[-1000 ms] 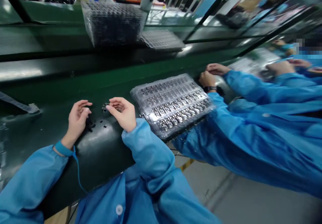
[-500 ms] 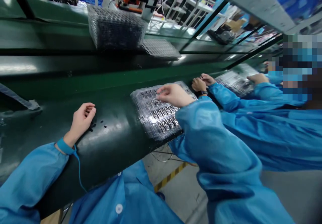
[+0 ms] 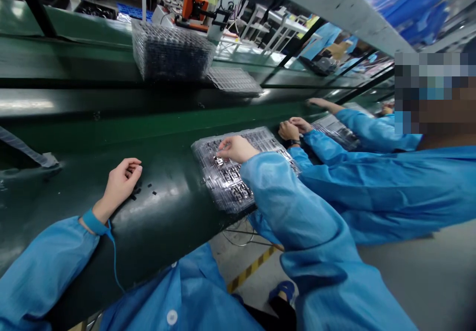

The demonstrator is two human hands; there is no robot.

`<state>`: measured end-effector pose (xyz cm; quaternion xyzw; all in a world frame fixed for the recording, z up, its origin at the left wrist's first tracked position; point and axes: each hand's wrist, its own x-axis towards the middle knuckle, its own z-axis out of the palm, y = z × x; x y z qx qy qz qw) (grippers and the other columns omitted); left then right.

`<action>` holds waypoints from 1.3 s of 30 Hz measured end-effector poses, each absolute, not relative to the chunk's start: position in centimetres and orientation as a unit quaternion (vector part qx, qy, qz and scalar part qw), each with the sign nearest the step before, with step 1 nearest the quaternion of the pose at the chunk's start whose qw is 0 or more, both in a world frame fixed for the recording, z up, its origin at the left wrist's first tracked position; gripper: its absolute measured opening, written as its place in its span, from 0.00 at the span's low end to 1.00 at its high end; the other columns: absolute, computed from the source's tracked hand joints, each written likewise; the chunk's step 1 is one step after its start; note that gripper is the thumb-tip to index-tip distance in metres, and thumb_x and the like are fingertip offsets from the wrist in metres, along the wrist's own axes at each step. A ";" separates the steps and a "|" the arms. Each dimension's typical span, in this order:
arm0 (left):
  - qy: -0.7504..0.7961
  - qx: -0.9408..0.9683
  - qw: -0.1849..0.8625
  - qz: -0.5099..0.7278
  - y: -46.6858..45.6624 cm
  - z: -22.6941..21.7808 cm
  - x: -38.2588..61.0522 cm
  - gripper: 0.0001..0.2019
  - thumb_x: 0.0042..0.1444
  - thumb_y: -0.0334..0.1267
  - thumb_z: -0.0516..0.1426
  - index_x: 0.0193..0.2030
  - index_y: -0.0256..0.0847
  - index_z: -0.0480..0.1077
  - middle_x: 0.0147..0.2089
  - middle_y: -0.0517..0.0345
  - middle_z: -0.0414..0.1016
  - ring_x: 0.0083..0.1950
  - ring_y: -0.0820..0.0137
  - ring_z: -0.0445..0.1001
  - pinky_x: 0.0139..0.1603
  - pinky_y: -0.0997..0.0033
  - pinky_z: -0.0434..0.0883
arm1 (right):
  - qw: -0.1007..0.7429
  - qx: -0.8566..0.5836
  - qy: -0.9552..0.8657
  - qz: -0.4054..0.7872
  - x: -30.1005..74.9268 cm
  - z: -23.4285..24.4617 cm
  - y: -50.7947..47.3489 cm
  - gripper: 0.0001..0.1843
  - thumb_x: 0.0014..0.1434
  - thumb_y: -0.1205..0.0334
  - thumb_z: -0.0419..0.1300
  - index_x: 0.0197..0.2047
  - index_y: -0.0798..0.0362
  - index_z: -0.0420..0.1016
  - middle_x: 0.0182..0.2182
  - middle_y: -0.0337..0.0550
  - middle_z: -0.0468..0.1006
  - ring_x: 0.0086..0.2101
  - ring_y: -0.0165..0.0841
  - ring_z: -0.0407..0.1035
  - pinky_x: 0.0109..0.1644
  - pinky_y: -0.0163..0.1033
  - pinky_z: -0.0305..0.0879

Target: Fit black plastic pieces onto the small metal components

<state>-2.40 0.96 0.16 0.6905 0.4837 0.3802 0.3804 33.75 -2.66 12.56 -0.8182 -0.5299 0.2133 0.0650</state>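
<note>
Here, the right hand (image 3: 237,148) is over the tray (image 3: 218,198), a part (image 3: 218,161) lying right at its pinched fingertips (whether they clamp it cannot be told); the left hand (image 3: 122,181), loosely curled, thumb slightly apart, is beside black pieces (image 3: 154,193).

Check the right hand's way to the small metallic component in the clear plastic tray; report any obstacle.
Nothing visible stands between them: the right hand is over the clear plastic tray, fingertips at the small metallic component. A co-worker's hands are off to the tray's right.
</note>
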 end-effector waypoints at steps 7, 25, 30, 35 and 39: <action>0.472 0.694 0.383 0.387 0.9 0.2 -2.5 0.14 0.57 0.46 0.58 0.46 0.41 0.73 0.36 0.55 0.76 0.32 0.70 0.72 0.31 0.73 0.69 | 0.046 -0.816 -0.563 0.122 33.1 14.2 -3.6 0.08 0.50 0.71 0.66 0.34 0.52 0.81 0.27 0.41 0.81 0.34 0.36 0.76 0.43 0.38 0.69; 0.556 0.507 0.376 0.541 7.2 2.6 -7.5 0.08 0.52 0.38 0.58 0.38 0.39 0.70 0.29 0.61 0.71 0.25 0.77 0.66 0.22 0.78 0.60 | 0.232 -0.607 -0.712 0.265 14.0 3.2 -5.0 0.09 0.61 0.66 0.61 0.45 0.49 0.79 0.43 0.43 0.80 0.41 0.35 0.75 0.45 0.39 0.69; 0.664 0.588 0.218 0.408 11.4 2.1 -8.8 0.08 0.52 0.35 0.56 0.40 0.38 0.72 0.30 0.59 0.74 0.30 0.72 0.72 0.31 0.74 0.67 | 0.167 -0.585 -0.770 0.193 13.7 2.9 -3.7 0.10 0.65 0.62 0.60 0.46 0.50 0.81 0.44 0.48 0.78 0.45 0.41 0.71 0.46 0.43 0.67; 0.749 0.627 0.057 0.208 16.1 2.7 -8.9 0.16 0.56 0.34 0.57 0.52 0.38 0.71 0.49 0.45 0.77 0.52 0.57 0.76 0.52 0.60 0.71 | 0.214 -0.501 -0.811 0.214 14.8 1.3 -2.5 0.03 0.61 0.63 0.64 0.37 0.51 0.80 0.43 0.45 0.77 0.42 0.39 0.69 0.48 0.43 0.66; 0.800 0.583 0.005 0.143 18.9 3.2 -8.7 0.19 0.60 0.40 0.57 0.55 0.34 0.69 0.59 0.32 0.68 0.57 0.46 0.72 0.52 0.49 0.71 | 0.287 -0.455 -0.806 0.246 15.7 -0.2 -2.2 0.02 0.60 0.65 0.65 0.35 0.52 0.76 0.40 0.45 0.78 0.41 0.37 0.68 0.49 0.43 0.65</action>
